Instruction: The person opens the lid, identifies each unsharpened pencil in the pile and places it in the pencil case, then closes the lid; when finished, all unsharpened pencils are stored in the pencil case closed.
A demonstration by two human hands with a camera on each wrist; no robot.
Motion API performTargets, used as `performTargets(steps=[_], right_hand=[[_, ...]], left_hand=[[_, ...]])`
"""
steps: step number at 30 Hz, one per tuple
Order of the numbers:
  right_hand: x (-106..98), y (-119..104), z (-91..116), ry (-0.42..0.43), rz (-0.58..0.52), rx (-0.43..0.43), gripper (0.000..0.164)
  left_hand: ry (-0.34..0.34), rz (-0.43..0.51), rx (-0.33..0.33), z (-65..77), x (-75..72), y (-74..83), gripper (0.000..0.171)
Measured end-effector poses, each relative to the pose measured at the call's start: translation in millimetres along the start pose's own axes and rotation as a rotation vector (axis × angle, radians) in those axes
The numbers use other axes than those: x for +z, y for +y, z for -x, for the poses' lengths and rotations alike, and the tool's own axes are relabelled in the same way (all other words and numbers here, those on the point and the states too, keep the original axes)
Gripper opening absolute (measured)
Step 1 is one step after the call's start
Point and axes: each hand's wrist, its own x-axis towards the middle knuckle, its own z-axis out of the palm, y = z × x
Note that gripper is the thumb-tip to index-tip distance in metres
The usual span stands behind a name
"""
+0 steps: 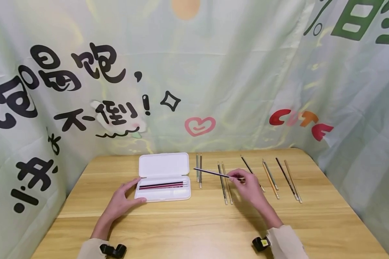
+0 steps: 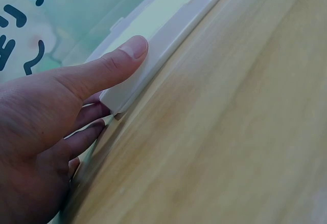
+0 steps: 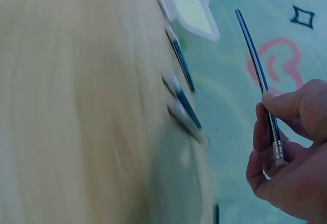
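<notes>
A white pencil case (image 1: pixel 163 164) lies unfolded on the table, its lid at the back. Inside its front half are a few dark and red pencils (image 1: pixel 162 186) with white ends to the right. My left hand (image 1: pixel 121 201) grips the case's left end; in the left wrist view the thumb (image 2: pixel 125 55) presses on its front edge. Over the table, right of the case, my right hand (image 1: pixel 249 189) pinches a dark striped pencil (image 1: pixel 210 172) between thumb and fingers. That pencil points left, and its eraser end (image 3: pixel 278 157) shows near the palm in the right wrist view.
Several pencils lie in pairs on the wooden table (image 1: pixel 188 230): a pair (image 1: pixel 200 172) beside the case, another pair (image 1: pixel 222 185) below the held pencil, and more pencils (image 1: pixel 270 178) to the right. A printed curtain (image 1: pixel 240 90) hangs behind the table.
</notes>
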Motion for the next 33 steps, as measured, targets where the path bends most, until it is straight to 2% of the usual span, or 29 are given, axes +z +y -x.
performTargets(steps=[5, 16, 23, 29, 33], right_hand=[[29, -16, -7, -0.04, -0.042, 0.009, 0.011], [84, -38, -30, -0.067, -0.101, -0.05, 0.009], [119, -45, -42, -0.161, -0.093, -0.059, 0.008], [146, -50, -47, -0.198, -0.081, -0.094, 0.007], [157, -53, -45, -0.22, -0.026, -0.111, 0.005]], left_hand=[[0.005, 0.002, -0.011, 1.3, -1.3, -0.9, 0.086], [0.007, -0.003, 0.008, -1.9, -0.7, -1.0, 0.087], [0.009, 0.016, 0.005, -0.2, -1.4, -0.5, 0.087], [0.012, 0.002, 0.003, -0.8, -1.7, -0.7, 0.087], [0.007, 0.0, 0.001, -0.9, -1.1, -0.6, 0.088]])
